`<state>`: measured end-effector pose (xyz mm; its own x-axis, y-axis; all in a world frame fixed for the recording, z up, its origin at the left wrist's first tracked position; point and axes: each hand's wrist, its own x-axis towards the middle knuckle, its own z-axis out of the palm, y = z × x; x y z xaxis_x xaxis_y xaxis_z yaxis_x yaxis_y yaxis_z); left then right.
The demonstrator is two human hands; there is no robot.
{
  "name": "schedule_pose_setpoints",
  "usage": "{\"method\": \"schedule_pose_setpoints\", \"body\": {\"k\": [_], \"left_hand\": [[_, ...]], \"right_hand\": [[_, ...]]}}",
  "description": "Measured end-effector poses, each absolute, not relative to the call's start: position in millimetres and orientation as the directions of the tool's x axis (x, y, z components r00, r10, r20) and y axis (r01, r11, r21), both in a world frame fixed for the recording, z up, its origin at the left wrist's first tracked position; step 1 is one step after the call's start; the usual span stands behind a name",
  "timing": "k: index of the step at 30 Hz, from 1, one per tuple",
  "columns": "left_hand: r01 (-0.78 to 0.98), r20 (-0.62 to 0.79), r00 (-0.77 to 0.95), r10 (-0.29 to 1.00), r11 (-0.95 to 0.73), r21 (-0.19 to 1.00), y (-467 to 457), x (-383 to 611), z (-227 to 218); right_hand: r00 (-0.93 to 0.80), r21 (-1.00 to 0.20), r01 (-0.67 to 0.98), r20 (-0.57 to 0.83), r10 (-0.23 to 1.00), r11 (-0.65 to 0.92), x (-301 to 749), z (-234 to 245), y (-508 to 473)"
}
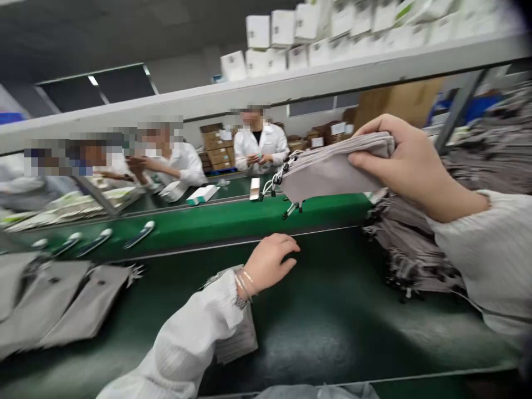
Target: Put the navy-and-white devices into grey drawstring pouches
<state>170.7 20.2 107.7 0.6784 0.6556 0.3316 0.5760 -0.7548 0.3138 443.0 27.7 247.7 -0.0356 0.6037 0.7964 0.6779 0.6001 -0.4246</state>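
Observation:
My right hand point(409, 166) grips a folded stack of grey fabric pouches point(332, 169) with drawstring cords and small toggles dangling from its left end. Below it, a large pile of similar pouches point(409, 249) lies at the right of the dark green workbench point(299, 332). My left hand point(272, 263) hovers over the bench with its fingers loosely curled, holding nothing. A grey pouch point(239, 343) shows beneath my left sleeve, partly hidden. Several more flat pouches point(54, 299) lie at the left of the bench.
A green conveyor belt point(233, 219) runs behind the bench, carrying white-and-blue items point(139, 234) and a small white box point(202, 194). Above it, a metal shelf point(266, 83) holds white boxes. Co-workers in white coats point(260, 147) stand across the belt, with cardboard cartons point(216, 147) behind them.

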Motion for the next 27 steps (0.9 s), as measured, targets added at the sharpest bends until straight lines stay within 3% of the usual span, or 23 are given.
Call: {"method": "schedule_pose_setpoints", "body": {"k": [2, 4, 9, 12, 16, 19, 21, 22, 24, 27], "left_hand": [[0.711, 0.353, 0.492, 0.796, -0.601, 0.365, 2.9, 121.8, 88.1], [0.789, 0.356, 0.358, 0.863, -0.483, 0.379, -12.8, 86.7, 65.9], [0.895, 0.316, 0.176, 0.932, -0.285, 0.343, -38.4, 41.0, 20.2], [0.870, 0.318, 0.078, 0.945, -0.221, 0.442, -47.3, 30.2, 7.5], [0.668, 0.383, -0.197, 0.902, -0.162, 0.726, -57.1, 30.7, 14.5], [0.100, 0.187, -0.372, 0.909, -0.161, 0.982, -63.6, 37.0, 33.7], [-0.288, 0.025, -0.354, 0.935, -0.135, 0.948, -67.3, 37.0, 46.4], [-0.381, -0.030, -0.356, 0.934, -0.116, 0.917, -68.9, 33.2, 51.2], [-0.375, -0.078, -0.431, 0.899, -0.099, 0.922, -71.6, 13.2, 56.1], [-0.082, 0.008, -0.576, 0.817, -0.068, 0.994, -74.8, -51.5, 54.4]], "right_hand": [[-0.125, -0.441, 0.590, 0.777, 0.617, 0.676, 408.9, 233.1, 33.7], [-0.247, -0.381, 0.513, 0.792, 0.558, 0.769, 374.8, 215.9, 32.7], [-0.404, -0.110, 0.416, 0.867, 0.292, 0.902, 304.3, 168.8, 13.1], [-0.418, -0.050, 0.373, 0.882, 0.216, 0.926, 277.5, 151.0, 11.9], [-0.376, -0.021, 0.357, 0.912, 0.164, 0.934, 243.8, 135.6, 19.9], [-0.439, 0.063, 0.275, 0.896, 0.066, 0.959, 210.9, 114.7, 10.7], [-0.558, 0.078, 0.128, 0.830, 0.007, 0.989, 190.5, 98.1, -4.2], [-0.623, 0.058, 0.034, 0.782, -0.024, 0.998, 182.8, 90.9, -11.8], [-0.719, -0.019, -0.143, 0.689, -0.091, 0.989, 174.1, 80.9, -22.1], [-0.760, -0.114, -0.245, 0.640, -0.118, 0.963, 178.2, 74.9, -16.8]]}}
